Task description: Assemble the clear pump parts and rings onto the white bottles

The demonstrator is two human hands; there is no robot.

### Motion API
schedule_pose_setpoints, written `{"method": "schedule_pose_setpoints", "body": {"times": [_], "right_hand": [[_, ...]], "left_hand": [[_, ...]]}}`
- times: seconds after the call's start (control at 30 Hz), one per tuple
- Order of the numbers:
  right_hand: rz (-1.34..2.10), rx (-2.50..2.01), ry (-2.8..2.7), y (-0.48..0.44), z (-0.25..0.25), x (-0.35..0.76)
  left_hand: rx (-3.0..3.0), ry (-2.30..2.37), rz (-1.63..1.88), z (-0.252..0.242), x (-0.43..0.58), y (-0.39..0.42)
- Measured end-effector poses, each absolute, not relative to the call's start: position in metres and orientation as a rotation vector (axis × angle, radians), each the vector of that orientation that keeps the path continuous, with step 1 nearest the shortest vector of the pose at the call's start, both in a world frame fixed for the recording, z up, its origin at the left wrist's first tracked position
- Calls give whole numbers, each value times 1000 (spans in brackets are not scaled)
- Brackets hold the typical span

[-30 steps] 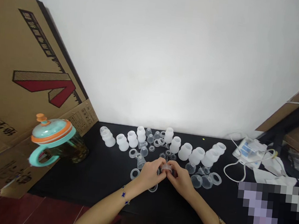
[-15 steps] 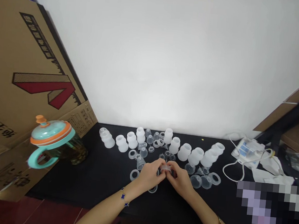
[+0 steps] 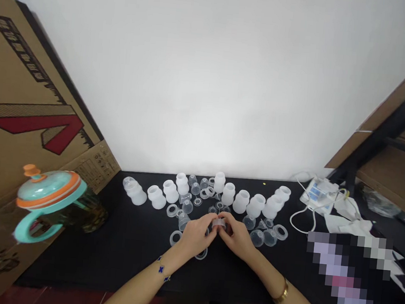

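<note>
My left hand [image 3: 194,237] and my right hand [image 3: 237,237] meet at the middle of the black table [image 3: 135,255]. Both pinch one small clear plastic part [image 3: 219,224] between their fingertips, just above the tabletop. Behind them runs a row of white frosted plastic bottles [image 3: 240,201]. Clear rings [image 3: 175,238] and small clear cups [image 3: 257,237] lie scattered around my hands. A ring [image 3: 201,254] shows under my left wrist.
A teal and orange lidded mug [image 3: 50,202] stands at the left, in front of a big cardboard box [image 3: 22,120]. A white device with cables [image 3: 318,194] and crumpled bags lie at the right. A wooden shelf frame [image 3: 386,136] rises at the far right.
The view has swung to the right, so everything sits further left in frame. My hands keep the same pinch on the clear part.
</note>
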State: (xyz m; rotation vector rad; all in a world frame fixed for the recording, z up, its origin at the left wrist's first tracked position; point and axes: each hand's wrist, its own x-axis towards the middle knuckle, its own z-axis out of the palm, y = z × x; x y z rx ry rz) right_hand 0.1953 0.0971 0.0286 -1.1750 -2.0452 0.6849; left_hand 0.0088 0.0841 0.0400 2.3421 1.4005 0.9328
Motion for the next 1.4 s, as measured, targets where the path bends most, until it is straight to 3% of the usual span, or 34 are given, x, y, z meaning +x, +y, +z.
{"method": "schedule_pose_setpoints", "body": {"times": [1.4], "right_hand": [[733, -1181, -1955, 95, 30, 192]], "left_hand": [[2217, 1479, 944, 39, 11, 85]]}}
